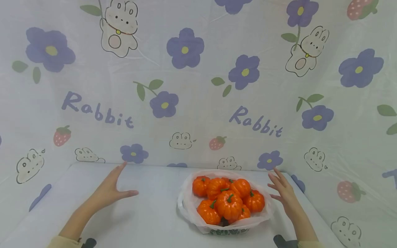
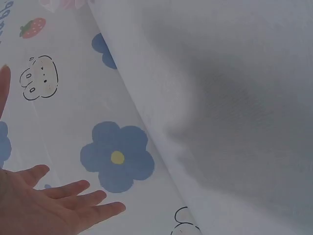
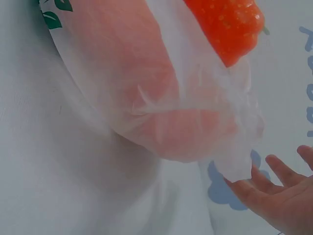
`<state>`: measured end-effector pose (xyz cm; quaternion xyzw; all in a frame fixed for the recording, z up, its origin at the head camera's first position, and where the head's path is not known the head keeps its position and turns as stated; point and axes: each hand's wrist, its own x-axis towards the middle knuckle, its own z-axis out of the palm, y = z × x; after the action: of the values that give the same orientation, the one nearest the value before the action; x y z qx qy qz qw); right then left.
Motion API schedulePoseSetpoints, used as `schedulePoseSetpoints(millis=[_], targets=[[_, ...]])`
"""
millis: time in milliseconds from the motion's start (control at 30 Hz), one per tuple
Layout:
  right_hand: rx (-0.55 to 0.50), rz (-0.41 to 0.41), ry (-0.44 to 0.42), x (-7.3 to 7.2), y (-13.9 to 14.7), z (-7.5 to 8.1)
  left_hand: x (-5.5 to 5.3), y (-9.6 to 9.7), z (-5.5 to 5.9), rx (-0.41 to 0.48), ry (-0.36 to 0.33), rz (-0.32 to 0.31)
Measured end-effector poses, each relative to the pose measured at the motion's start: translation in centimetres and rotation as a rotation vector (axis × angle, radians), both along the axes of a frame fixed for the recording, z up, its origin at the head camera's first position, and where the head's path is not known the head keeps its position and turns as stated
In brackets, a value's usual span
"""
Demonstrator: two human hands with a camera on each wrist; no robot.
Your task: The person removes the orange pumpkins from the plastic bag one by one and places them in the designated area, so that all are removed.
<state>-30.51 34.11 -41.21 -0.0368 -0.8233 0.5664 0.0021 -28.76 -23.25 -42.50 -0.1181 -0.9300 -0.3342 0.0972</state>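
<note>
Here, nearest us, pale yellow sleeves (image 1: 63, 242) show at left and right. On the white table (image 1: 149, 213), right of the middle, we see a white, leaf-printed bag (image 1: 187, 206) filled with small orange pumpkins (image 1: 229, 203). Well apart on its left, the left hand (image 1: 111, 189) spreads its fingers and grips nothing; just right of the bag, the right hand (image 1: 286, 193) is likewise spread, though we cannot tell whether a fingertip touches it. Far behind, we find a printed curtain (image 1: 198, 119).

White table (image 1: 152, 203); on it, right of centre — an open, translucent bag (image 1: 187, 203) of orange pumpkins (image 1: 229, 205)
</note>
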Motion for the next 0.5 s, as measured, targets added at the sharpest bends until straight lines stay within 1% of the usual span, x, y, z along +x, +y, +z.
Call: schedulePoseSetpoints(millis=[167, 267, 500], targets=[[0.002, -0.027, -0.023, 0.0, 0.4, -0.5, -0.1, 0.1, -0.1, 0.012, -0.008, -0.005], [-0.015, -0.035, -0.041, -0.1, 0.6, -0.8, -0.1, 0.3, -0.2, 0.014, -0.018, -0.001], [-0.035, -0.068, -0.101, 0.0, 0.9, -1.5, -0.3, 0.7, -0.4, 0.017, -0.031, 0.008]])
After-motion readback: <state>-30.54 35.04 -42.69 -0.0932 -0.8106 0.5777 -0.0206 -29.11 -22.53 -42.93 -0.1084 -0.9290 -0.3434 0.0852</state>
